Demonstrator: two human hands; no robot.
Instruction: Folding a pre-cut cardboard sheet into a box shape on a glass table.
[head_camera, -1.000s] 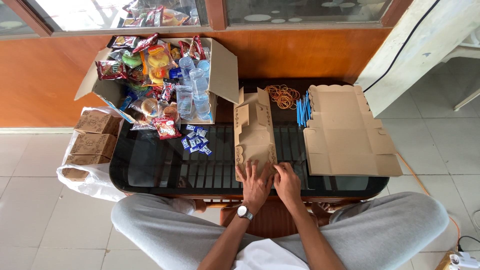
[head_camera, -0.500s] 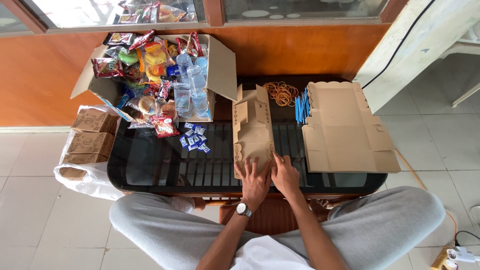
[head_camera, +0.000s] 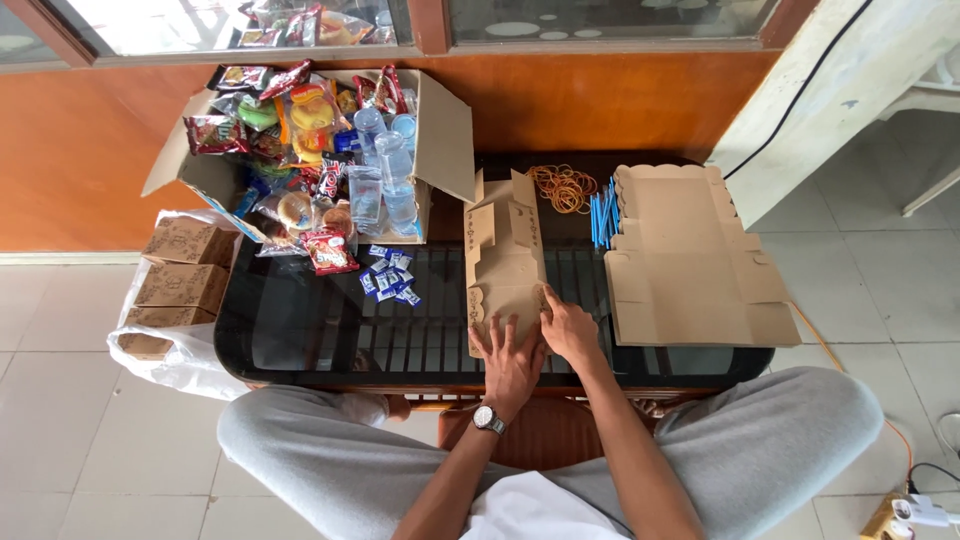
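Seen from above, a seated person in grey trousers leans over a low black glass table (head_camera: 300, 340). Nearest, the left hand (head_camera: 512, 362), with a wristwatch (head_camera: 487, 418) on it, lies flat with fingers spread, pressing the near end of a half-folded brown cardboard box blank (head_camera: 505, 255). The right hand (head_camera: 570, 328) rests beside it on the blank's near right corner, fingers loosely curled and the forefinger stretched along the edge; neither hand grips anything. The blank lies at the middle of the table, its side flaps partly raised. In my judgement, uneven pressure could crease a flap off its score line, or the card could slide on the smooth glass. Just right lies a stack of flat blanks (head_camera: 690, 260); beyond are blue straws (head_camera: 602, 215) and rubber bands (head_camera: 562, 187). Far left, an open carton of snacks and water cups (head_camera: 320, 150) stands close enough for a swinging flap to nudge the small blue sachets (head_camera: 388, 275).
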